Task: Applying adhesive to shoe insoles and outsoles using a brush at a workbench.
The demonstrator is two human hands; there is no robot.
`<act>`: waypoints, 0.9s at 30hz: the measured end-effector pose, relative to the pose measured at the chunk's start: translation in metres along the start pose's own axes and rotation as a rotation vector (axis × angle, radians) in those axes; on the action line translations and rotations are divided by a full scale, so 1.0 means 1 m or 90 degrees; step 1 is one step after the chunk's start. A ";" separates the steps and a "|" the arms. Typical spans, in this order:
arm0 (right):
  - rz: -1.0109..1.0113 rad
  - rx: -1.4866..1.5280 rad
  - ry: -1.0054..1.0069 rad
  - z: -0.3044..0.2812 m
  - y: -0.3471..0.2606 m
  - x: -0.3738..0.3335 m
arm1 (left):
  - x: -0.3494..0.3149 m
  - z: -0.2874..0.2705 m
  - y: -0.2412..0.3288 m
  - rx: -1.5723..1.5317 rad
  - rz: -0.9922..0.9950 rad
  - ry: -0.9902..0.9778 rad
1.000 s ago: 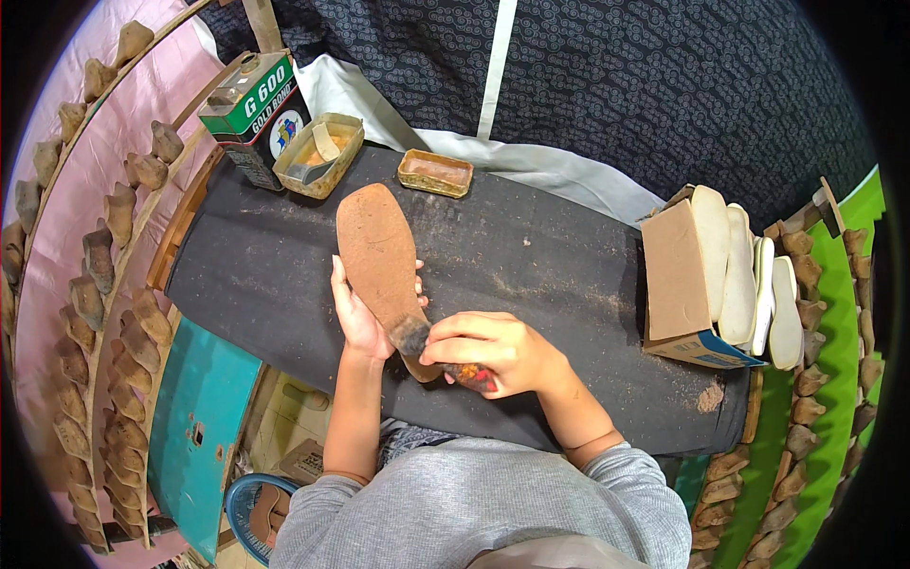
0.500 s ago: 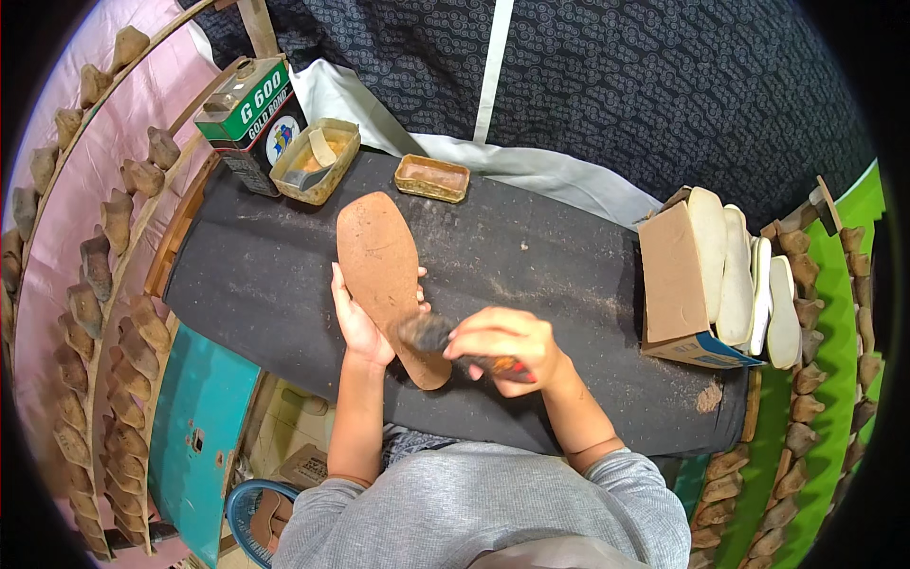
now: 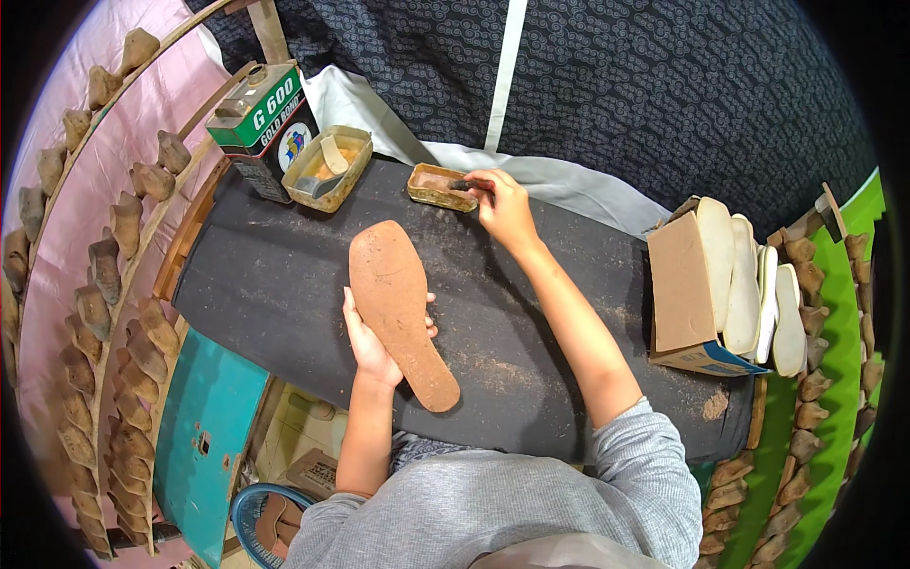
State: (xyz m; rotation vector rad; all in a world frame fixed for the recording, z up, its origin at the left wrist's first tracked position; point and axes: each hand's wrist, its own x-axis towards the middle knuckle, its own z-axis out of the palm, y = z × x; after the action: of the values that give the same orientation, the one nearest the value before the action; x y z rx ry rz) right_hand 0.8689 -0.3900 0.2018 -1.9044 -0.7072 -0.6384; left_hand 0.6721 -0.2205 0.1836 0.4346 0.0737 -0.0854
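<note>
A brown shoe sole (image 3: 396, 305) rests across the palm of my left hand (image 3: 372, 349), its wide toe end pointing away from me. The fingers of that hand curl round its edges from below. At the back of the table, my right hand (image 3: 502, 204) pinches a dark brush (image 3: 462, 185). The brush's tip lies inside a small rectangular tray (image 3: 438, 198) with a brownish, wet-looking layer in it; the exact end of the brush is hard to make out.
Left of the tray stand a tub (image 3: 353, 185) holding a spreader and yellowish paste, and a green-and-black metal can (image 3: 261, 128). At right, a cardboard box (image 3: 684, 289) holds several pale soles (image 3: 739, 289). Racks of wooden shoe lasts (image 3: 125, 223) flank the dark-covered table (image 3: 531, 313).
My right hand has moved from the sole's narrow end away to the small tray, taking the brush along. My left hand still holds the sole, now slightly lower in view.
</note>
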 end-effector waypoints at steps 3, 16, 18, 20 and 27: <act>0.035 -0.013 -0.042 0.016 0.019 0.008 | -0.003 0.000 -0.001 0.006 0.001 0.038; -0.010 -0.032 -0.038 0.025 0.032 0.006 | -0.004 -0.009 0.003 0.014 0.020 0.067; -0.017 -0.024 -0.005 0.018 0.023 0.005 | -0.003 -0.009 0.001 -0.017 0.020 0.053; -0.029 0.025 0.026 0.009 -0.008 0.002 | -0.005 -0.007 0.001 -0.026 0.026 0.057; -0.202 0.110 -0.043 -0.032 -0.111 -0.031 | -0.002 -0.006 0.002 -0.018 0.022 0.029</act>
State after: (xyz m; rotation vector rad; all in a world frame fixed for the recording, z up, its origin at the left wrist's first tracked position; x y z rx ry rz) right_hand 0.7650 -0.3854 0.2599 -1.6742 -1.0864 -0.6873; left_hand 0.6702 -0.2164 0.1794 0.4092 0.1121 -0.0404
